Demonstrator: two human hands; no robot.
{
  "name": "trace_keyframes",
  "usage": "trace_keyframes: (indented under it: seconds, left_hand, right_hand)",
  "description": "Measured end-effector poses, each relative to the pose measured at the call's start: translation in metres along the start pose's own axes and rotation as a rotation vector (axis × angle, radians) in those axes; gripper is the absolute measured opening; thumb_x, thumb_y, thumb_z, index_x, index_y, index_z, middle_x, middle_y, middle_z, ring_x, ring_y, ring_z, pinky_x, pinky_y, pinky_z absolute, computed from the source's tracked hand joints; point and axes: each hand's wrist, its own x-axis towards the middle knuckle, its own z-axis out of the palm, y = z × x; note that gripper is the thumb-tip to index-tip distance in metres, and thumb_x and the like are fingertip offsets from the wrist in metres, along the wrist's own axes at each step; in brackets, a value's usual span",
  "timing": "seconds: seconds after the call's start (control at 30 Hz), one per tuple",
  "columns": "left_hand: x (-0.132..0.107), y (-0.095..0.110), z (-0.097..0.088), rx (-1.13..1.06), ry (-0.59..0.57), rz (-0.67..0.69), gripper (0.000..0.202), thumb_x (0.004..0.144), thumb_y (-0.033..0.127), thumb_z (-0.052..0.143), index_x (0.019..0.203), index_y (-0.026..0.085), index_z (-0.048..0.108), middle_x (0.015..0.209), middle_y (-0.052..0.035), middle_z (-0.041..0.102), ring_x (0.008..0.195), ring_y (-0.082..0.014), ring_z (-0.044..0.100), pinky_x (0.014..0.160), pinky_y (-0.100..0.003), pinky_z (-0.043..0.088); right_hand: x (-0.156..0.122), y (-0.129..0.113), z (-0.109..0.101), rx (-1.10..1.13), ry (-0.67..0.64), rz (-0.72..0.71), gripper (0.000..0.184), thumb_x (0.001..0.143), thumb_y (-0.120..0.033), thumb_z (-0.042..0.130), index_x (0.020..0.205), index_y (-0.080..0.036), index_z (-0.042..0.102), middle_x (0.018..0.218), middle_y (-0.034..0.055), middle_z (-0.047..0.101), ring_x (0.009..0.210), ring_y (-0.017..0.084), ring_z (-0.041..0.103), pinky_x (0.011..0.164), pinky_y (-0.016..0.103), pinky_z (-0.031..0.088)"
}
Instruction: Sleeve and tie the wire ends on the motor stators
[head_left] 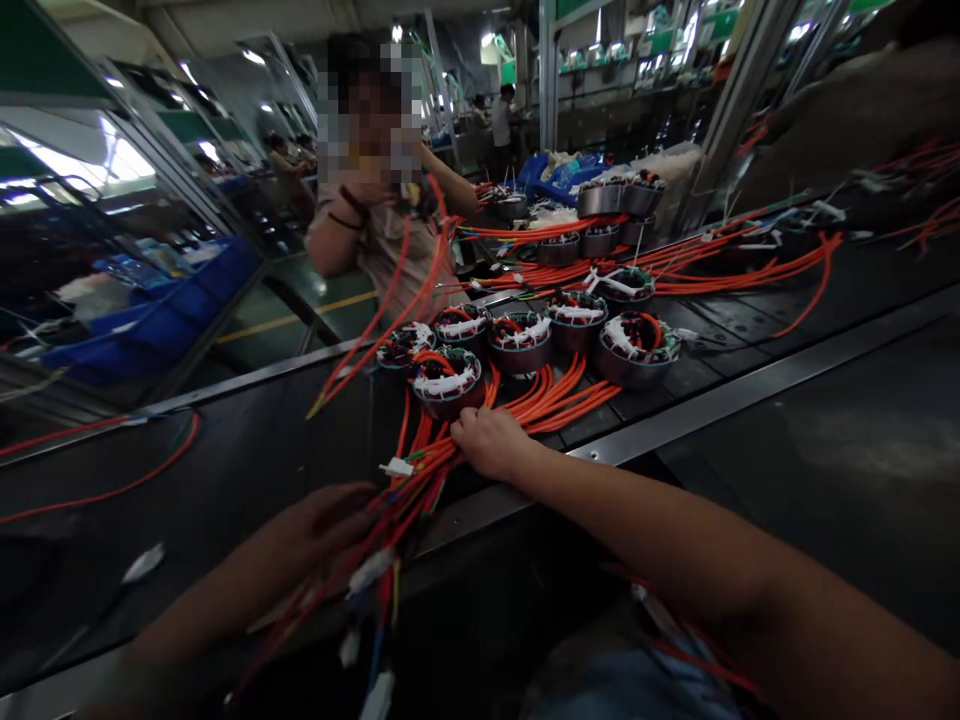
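Observation:
My right hand [491,442] is closed on a bundle of orange cables [551,400] at the near edge of the conveyor. These cables run from several motor stators [521,342], round metal rings with white-laced windings, standing grouped just beyond. My left hand [341,515] is beside the loose wire ends, blurred, its grip on them unclear. White connectors [396,467] hang among red, yellow and blue wire ends, some drooping over the edge below my hands.
Across the conveyor [247,430] a person [405,240] lifts red cables. More stators [600,200] with long orange leads lie farther right. A blue bin [157,315] stands at the left, and metal posts [550,80] rise behind.

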Motion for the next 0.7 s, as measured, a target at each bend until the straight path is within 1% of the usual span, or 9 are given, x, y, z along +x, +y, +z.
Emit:
trace_keyframes:
  seconds: [0.07, 0.13, 0.2, 0.27, 0.33, 0.4, 0.47, 0.6, 0.7]
  left_hand:
    - [0.005, 0.006, 0.007, 0.073, -0.093, 0.048, 0.078, 0.059, 0.064, 0.065, 0.126, 0.027, 0.055, 0.132, -0.0087, 0.054, 0.114, -0.0299, 0.056, 0.095, -0.040, 0.048]
    - [0.010, 0.018, 0.026, 0.220, -0.108, 0.044, 0.103, 0.052, 0.067, 0.069, 0.140, 0.023, 0.039, 0.149, -0.0143, 0.030, 0.128, -0.0386, 0.040, 0.100, -0.050, 0.040]
    - [0.014, 0.025, 0.050, 0.368, -0.024, -0.031, 0.100, 0.057, 0.066, 0.067, 0.142, 0.024, 0.035, 0.153, -0.0163, 0.019, 0.130, -0.0461, 0.034, 0.095, -0.059, 0.038]
    - [0.018, 0.021, 0.067, 0.427, 0.092, -0.080, 0.082, 0.072, 0.057, 0.059, 0.142, 0.024, 0.032, 0.149, -0.0188, 0.027, 0.126, -0.0433, 0.041, 0.091, -0.055, 0.041]
    - [0.020, 0.008, 0.074, 0.415, 0.144, -0.135, 0.074, 0.082, 0.048, 0.051, 0.146, 0.022, 0.023, 0.134, -0.0199, 0.048, 0.112, -0.0358, 0.056, 0.085, -0.046, 0.046]
    - [0.022, -0.010, 0.069, 0.408, 0.102, -0.193, 0.075, 0.083, 0.046, 0.049, 0.147, 0.020, 0.018, 0.114, -0.0165, 0.063, 0.093, -0.0323, 0.064, 0.075, -0.041, 0.048]
    - [0.026, -0.030, 0.059, 0.451, 0.029, -0.164, 0.069, 0.082, 0.047, 0.049, 0.144, 0.024, 0.028, 0.104, -0.0126, 0.067, 0.083, -0.0317, 0.065, 0.071, -0.041, 0.048]
    - [0.044, -0.073, 0.034, 0.581, -0.015, 0.024, 0.047, 0.083, 0.036, 0.046, 0.128, 0.026, 0.052, 0.096, -0.0091, 0.065, 0.091, -0.0317, 0.060, 0.082, -0.046, 0.044]
    - [0.069, -0.102, 0.013, 0.546, -0.020, -0.023, 0.040, 0.082, 0.032, 0.044, 0.118, 0.026, 0.060, 0.100, -0.0066, 0.064, 0.104, -0.0314, 0.056, 0.096, -0.051, 0.037]
  right_hand:
    - [0.018, -0.005, 0.002, 0.018, 0.014, 0.025, 0.024, 0.090, -0.014, 0.037, 0.100, -0.012, 0.058, 0.095, 0.0145, 0.058, 0.085, 0.025, 0.061, 0.066, 0.035, 0.051]
    - [0.026, -0.007, 0.005, 0.037, 0.022, 0.043, 0.023, 0.090, -0.018, 0.038, 0.103, -0.012, 0.057, 0.096, 0.0146, 0.058, 0.083, 0.026, 0.062, 0.065, 0.036, 0.051]
    - [0.025, -0.005, 0.006, 0.056, 0.029, 0.040, 0.026, 0.090, -0.024, 0.044, 0.110, -0.011, 0.054, 0.100, 0.0153, 0.057, 0.084, 0.027, 0.061, 0.066, 0.037, 0.051]
    - [0.015, 0.003, 0.007, 0.077, 0.031, -0.011, 0.037, 0.087, -0.028, 0.051, 0.120, -0.011, 0.049, 0.107, 0.0154, 0.056, 0.091, 0.026, 0.059, 0.072, 0.036, 0.050]
    - [-0.001, 0.016, 0.008, 0.092, 0.025, -0.113, 0.046, 0.086, -0.025, 0.052, 0.130, -0.015, 0.043, 0.118, 0.0140, 0.053, 0.100, 0.024, 0.055, 0.082, 0.035, 0.048]
    - [-0.015, 0.032, 0.010, 0.087, 0.045, -0.173, 0.048, 0.088, -0.024, 0.049, 0.135, -0.019, 0.039, 0.132, 0.0131, 0.046, 0.112, 0.025, 0.047, 0.093, 0.039, 0.041]
    - [-0.023, 0.043, 0.015, 0.079, 0.075, -0.146, 0.049, 0.090, -0.027, 0.047, 0.138, -0.022, 0.038, 0.140, 0.0134, 0.039, 0.121, 0.028, 0.040, 0.100, 0.046, 0.033]
    - [-0.018, 0.041, 0.027, 0.116, 0.074, -0.112, 0.051, 0.091, -0.024, 0.043, 0.141, -0.019, 0.035, 0.141, 0.0153, 0.040, 0.121, 0.029, 0.039, 0.102, 0.050, 0.027]
    - [-0.004, 0.024, 0.032, 0.169, 0.092, -0.168, 0.052, 0.090, -0.019, 0.040, 0.142, -0.018, 0.033, 0.145, 0.0115, 0.037, 0.126, 0.027, 0.035, 0.105, 0.050, 0.026]
